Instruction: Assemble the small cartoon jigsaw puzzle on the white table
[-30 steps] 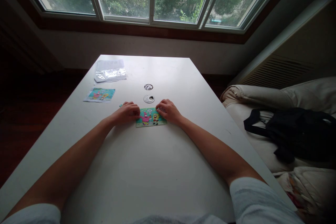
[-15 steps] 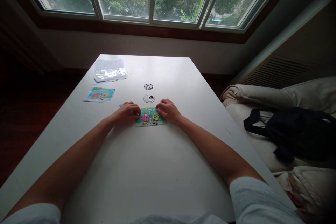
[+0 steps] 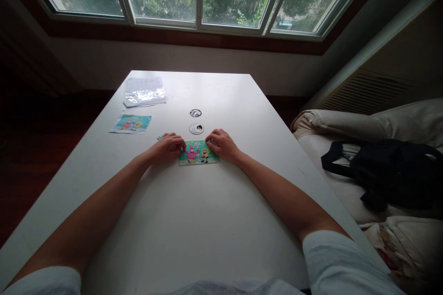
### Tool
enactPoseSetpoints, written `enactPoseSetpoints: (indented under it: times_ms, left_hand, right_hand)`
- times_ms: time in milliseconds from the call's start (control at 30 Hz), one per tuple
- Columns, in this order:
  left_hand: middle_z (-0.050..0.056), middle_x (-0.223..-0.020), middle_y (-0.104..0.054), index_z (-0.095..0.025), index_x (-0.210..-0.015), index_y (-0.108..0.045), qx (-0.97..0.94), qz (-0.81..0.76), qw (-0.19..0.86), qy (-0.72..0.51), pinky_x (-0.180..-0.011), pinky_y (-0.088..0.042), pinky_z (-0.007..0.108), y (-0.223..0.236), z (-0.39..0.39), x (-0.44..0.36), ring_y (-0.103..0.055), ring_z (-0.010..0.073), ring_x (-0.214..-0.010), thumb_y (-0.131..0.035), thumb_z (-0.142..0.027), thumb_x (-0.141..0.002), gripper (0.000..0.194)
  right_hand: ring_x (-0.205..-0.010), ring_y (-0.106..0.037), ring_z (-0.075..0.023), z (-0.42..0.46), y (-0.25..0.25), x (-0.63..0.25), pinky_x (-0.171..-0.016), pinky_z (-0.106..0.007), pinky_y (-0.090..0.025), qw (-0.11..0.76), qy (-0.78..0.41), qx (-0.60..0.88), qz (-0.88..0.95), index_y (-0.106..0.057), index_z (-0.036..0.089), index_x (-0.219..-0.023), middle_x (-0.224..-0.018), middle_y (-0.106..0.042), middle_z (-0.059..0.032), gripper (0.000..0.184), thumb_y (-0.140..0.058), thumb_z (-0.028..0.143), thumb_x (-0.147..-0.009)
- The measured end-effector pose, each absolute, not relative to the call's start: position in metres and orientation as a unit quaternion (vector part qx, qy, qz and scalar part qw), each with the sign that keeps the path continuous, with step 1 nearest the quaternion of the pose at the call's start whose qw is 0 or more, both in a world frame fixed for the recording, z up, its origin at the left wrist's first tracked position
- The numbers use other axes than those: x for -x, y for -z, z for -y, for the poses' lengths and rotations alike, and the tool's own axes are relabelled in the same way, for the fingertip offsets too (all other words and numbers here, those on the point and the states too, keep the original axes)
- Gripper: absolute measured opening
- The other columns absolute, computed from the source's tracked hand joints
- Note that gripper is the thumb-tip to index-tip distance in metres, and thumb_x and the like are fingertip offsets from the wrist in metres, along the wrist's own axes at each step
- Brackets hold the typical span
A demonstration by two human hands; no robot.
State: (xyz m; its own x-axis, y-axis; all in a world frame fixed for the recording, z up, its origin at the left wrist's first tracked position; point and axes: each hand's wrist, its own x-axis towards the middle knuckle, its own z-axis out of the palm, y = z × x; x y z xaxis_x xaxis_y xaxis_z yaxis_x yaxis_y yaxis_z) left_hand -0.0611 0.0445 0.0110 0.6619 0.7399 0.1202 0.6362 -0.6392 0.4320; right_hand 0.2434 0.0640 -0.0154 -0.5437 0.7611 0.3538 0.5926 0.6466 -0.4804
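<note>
Green-and-teal rectangular picture panel [image 3: 199, 153], printed with pink and yellow cartoon figures, lies on the smooth white table [image 3: 207, 221] between the person's two hands, its long near edge towards the wearer. Against the pictures of the last second, next to nothing has changed: panel and hands keep their places, and the whole view has slid slightly. I judge this to be a pause for steadying or small adjustment, with nothing being carried.

At the panel's nine o'clock, the left hand [image 3: 168, 147] has its fingers curled, tips at the panel's upper left end. At two o'clock, the right hand [image 3: 223, 145] bends its fingers over the upper right corner. Both seem to touch the panel; whether they pinch or merely press it is hidden, so I cannot say.

Just past the left hand, at ten o'clock, a small teal piece [image 3: 159, 138] peeks out. At twelve sit a grey-and-white round ring [image 3: 192, 129] and, beyond it, a dark-rimmed disc shape [image 3: 195, 113]. Farther out at ten lies a flat paper cartoon print [image 3: 131, 123]; beyond that, towards eleven, a shiny clear plastic sleeve with white sheets [image 3: 145, 92].
</note>
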Motion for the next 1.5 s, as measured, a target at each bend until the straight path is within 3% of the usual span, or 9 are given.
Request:
enactPoseSetpoints:
  times_ms: [200,500,800,1500]
  left_hand:
    - [0.003,-0.088,-0.069,-0.025,-0.095,-0.070,-0.894,-0.384,0.181,-0.146,-0.090,-0.039,0.037,-0.0114,-0.0441,0.0606,-0.057,0.0231,-0.092,-0.062,-0.030,-0.084,0.014]
    - [0.002,-0.089,-0.069,-0.025,-0.094,-0.068,-0.893,-0.394,0.161,-0.147,-0.088,-0.036,0.036,-0.0074,-0.0450,0.0583,-0.057,0.0230,-0.092,-0.055,-0.017,-0.085,0.018]
    - [0.001,-0.088,-0.068,-0.025,-0.094,-0.068,-0.893,-0.388,0.170,-0.154,-0.088,-0.036,0.036,-0.0070,-0.0442,0.0591,-0.057,0.0223,-0.091,-0.063,-0.025,-0.083,0.012]
    - [0.002,-0.089,-0.068,-0.023,-0.094,-0.067,-0.888,-0.407,0.145,-0.158,-0.087,-0.036,0.037,-0.0032,-0.0423,0.0528,-0.055,0.0225,-0.090,-0.052,-0.015,-0.082,0.020]
  right_hand:
    - [-0.098,-0.053,-0.0241,-0.0650,0.0167,-0.2437,-0.090,-0.040,-0.044,0.276,-0.154,0.391,0.864,-0.074,0.026,-0.100,-0.101,-0.064,-0.0064,0.012,-0.064,0.026,-0.093]
    - [-0.097,-0.054,-0.0238,-0.0648,0.0168,-0.2437,-0.089,-0.040,-0.045,0.280,-0.154,0.391,0.863,-0.074,0.025,-0.099,-0.101,-0.065,-0.0064,0.012,-0.064,0.025,-0.092]
    - [-0.098,-0.054,-0.0239,-0.0647,0.0165,-0.2438,-0.089,-0.039,-0.045,0.280,-0.149,0.389,0.865,-0.074,0.025,-0.099,-0.100,-0.065,-0.0065,0.012,-0.065,0.024,-0.092]
    - [-0.097,-0.054,-0.0237,-0.0647,0.0164,-0.2434,-0.089,-0.039,-0.045,0.283,-0.149,0.388,0.864,-0.074,0.025,-0.099,-0.100,-0.065,-0.0065,0.011,-0.066,0.024,-0.092]
